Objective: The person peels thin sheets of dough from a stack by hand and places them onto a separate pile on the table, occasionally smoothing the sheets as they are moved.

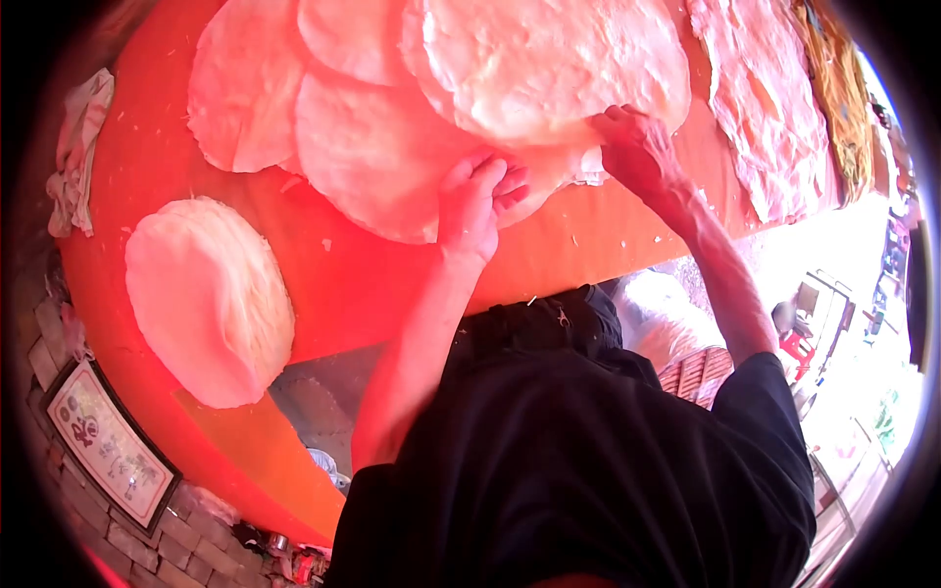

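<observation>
A large round flatbread [549, 64] lies uppermost in an overlapping pile at the top of the view. Its near right edge is pinched in the closed fingers of my right hand [637, 147]. My left hand [475, 201] is over a lower flatbread [368, 157], just short of the top one's near edge. Its fingers are loosely curled and apart, with nothing seen between them. Another flatbread [245, 93] spreads out on the left of the pile. Nearer to me on the left, a thick stack of flatbreads [206, 299] has its top sheet creased.
The flatbreads rest on an orange-red table [392, 284], whose near edge is close to my waist. A wrinkled pale sheet [769, 108] and a yellow-brown cloth [838, 93] line the right side. A framed picture [111, 446] and a white cloth [80, 152] are at left.
</observation>
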A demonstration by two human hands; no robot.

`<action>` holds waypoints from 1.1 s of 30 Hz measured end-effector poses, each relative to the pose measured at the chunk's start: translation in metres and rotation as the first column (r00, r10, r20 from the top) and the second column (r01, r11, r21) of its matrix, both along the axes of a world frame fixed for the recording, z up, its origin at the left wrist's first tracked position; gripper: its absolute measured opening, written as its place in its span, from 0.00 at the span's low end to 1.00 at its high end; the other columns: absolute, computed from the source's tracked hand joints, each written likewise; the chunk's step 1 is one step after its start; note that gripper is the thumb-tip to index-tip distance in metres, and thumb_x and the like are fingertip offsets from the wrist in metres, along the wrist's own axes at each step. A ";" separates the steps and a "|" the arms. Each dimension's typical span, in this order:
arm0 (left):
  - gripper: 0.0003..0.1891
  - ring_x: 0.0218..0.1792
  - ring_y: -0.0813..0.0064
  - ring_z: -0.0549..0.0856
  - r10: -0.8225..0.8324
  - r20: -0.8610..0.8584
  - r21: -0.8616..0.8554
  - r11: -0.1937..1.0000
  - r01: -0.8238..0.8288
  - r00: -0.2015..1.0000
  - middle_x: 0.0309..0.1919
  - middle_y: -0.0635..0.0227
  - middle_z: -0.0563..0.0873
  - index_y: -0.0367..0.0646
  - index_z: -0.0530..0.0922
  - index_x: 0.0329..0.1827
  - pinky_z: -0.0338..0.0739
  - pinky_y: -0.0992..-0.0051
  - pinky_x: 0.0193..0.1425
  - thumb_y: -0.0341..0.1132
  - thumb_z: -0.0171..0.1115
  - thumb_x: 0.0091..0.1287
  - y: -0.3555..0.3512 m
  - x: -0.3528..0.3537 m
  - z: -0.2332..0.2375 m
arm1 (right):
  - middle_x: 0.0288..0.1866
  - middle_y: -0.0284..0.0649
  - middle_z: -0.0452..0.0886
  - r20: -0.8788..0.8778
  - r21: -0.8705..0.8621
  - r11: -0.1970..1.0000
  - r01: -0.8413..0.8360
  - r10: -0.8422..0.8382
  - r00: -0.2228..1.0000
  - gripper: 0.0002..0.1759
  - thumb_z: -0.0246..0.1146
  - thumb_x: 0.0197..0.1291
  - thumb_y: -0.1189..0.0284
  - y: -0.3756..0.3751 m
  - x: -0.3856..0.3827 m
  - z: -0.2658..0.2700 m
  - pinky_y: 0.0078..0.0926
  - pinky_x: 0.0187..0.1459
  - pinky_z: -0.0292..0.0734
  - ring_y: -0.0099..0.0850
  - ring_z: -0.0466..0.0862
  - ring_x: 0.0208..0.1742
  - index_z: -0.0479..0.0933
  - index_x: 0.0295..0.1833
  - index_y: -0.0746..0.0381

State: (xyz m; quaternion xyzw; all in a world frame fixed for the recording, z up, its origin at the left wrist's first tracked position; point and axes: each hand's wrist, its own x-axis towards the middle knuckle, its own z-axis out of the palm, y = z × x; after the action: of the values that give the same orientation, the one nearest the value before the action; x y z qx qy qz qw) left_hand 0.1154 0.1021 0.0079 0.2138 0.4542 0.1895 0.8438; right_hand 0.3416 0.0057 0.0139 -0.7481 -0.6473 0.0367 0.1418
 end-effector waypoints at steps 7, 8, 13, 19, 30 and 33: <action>0.08 0.44 0.64 0.87 -0.036 0.175 -0.139 0.988 0.061 0.984 0.45 0.58 0.85 0.37 0.75 0.50 0.84 0.73 0.42 0.29 0.56 0.72 -0.006 0.008 -0.010 | 0.47 0.44 0.80 -0.014 -0.019 0.999 0.046 -0.047 0.999 0.20 0.69 0.44 0.71 -0.017 -0.005 0.016 0.42 0.48 0.78 0.46 0.80 0.50 0.79 0.47 0.62; 0.07 0.42 0.66 0.88 -0.028 0.221 -0.132 0.990 0.059 0.975 0.44 0.59 0.85 0.37 0.76 0.49 0.83 0.74 0.39 0.29 0.56 0.71 -0.004 0.008 -0.010 | 0.50 0.45 0.80 -0.028 0.005 1.000 0.014 -0.014 1.000 0.22 0.71 0.45 0.68 -0.020 -0.013 0.021 0.43 0.50 0.78 0.47 0.80 0.52 0.79 0.49 0.62; 0.09 0.37 0.68 0.87 -0.067 0.335 -0.055 0.994 0.091 0.940 0.45 0.60 0.85 0.39 0.75 0.51 0.78 0.80 0.32 0.30 0.57 0.71 0.002 0.021 -0.004 | 0.44 0.47 0.82 -0.017 0.011 0.994 0.107 -0.107 0.994 0.20 0.70 0.48 0.65 0.009 -0.051 0.028 0.46 0.44 0.78 0.46 0.83 0.48 0.79 0.46 0.61; 0.12 0.37 0.69 0.87 -0.074 0.112 0.077 0.995 0.065 0.991 0.44 0.58 0.86 0.39 0.74 0.54 0.77 0.80 0.33 0.31 0.57 0.71 0.019 0.009 0.001 | 0.27 0.43 0.83 0.396 -0.151 0.988 0.028 0.035 0.918 0.05 0.60 0.55 0.71 0.063 0.030 0.071 0.39 0.27 0.79 0.36 0.85 0.30 0.80 0.35 0.59; 0.09 0.50 0.60 0.85 0.193 0.012 0.124 0.973 -0.193 0.981 0.46 0.60 0.82 0.37 0.75 0.49 0.80 0.72 0.48 0.32 0.58 0.71 0.104 -0.010 -0.007 | 0.35 0.44 0.85 0.147 0.067 0.997 -0.047 0.037 0.988 0.08 0.62 0.52 0.74 0.120 0.018 0.073 0.40 0.39 0.81 0.39 0.86 0.39 0.83 0.38 0.58; 0.08 0.50 0.60 0.85 0.210 0.092 0.034 0.976 -0.214 0.973 0.43 0.61 0.82 0.37 0.75 0.48 0.80 0.70 0.50 0.31 0.59 0.71 0.114 -0.007 -0.014 | 0.33 0.44 0.84 0.177 -0.016 0.999 -0.037 0.039 0.983 0.07 0.61 0.51 0.74 0.132 0.022 0.052 0.41 0.40 0.80 0.41 0.85 0.40 0.82 0.36 0.57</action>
State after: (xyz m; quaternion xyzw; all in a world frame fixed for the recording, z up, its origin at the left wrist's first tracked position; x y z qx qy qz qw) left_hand 0.1082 0.2163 -0.0059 0.1740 0.4327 0.2974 0.8331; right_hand 0.3631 0.1375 0.0655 -0.7366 -0.6714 -0.0234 0.0784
